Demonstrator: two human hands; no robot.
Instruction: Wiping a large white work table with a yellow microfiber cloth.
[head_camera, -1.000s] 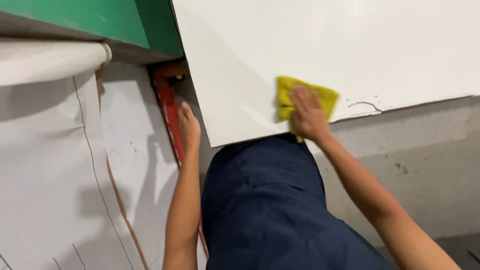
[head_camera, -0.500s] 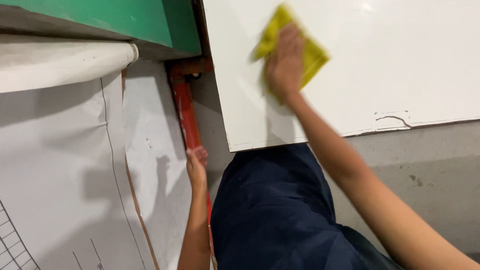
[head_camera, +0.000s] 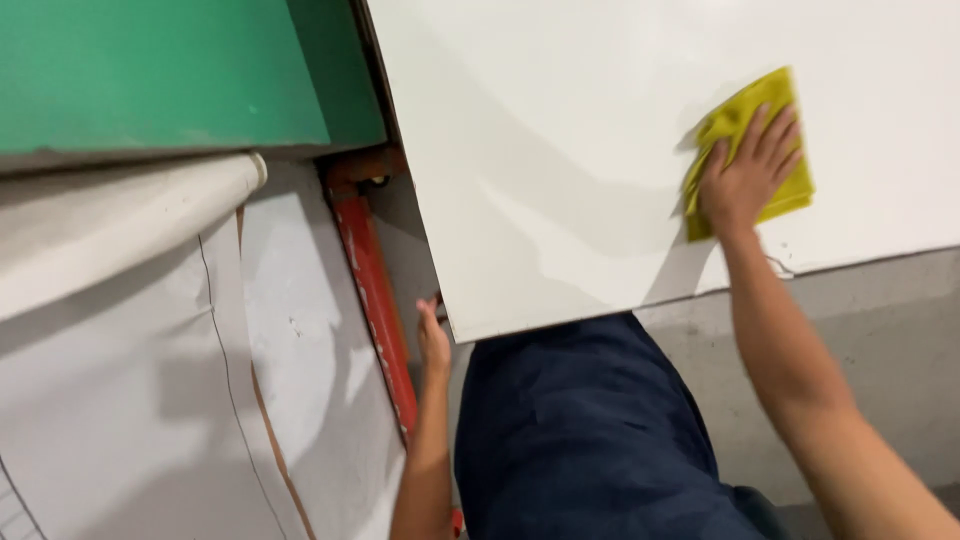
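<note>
The right hand lies flat with fingers spread apart, pressing a yellow cloth against the white panel, near its lower edge. The left hand, fingers together and open, rests by the panel's corner beside a red bar; green board and white paper roll further left

White board; yellow cloth atop

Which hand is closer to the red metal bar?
Left. The left hand is right beside the red metal bar; the right hand presses a yellow cloth on the white panel.
</note>
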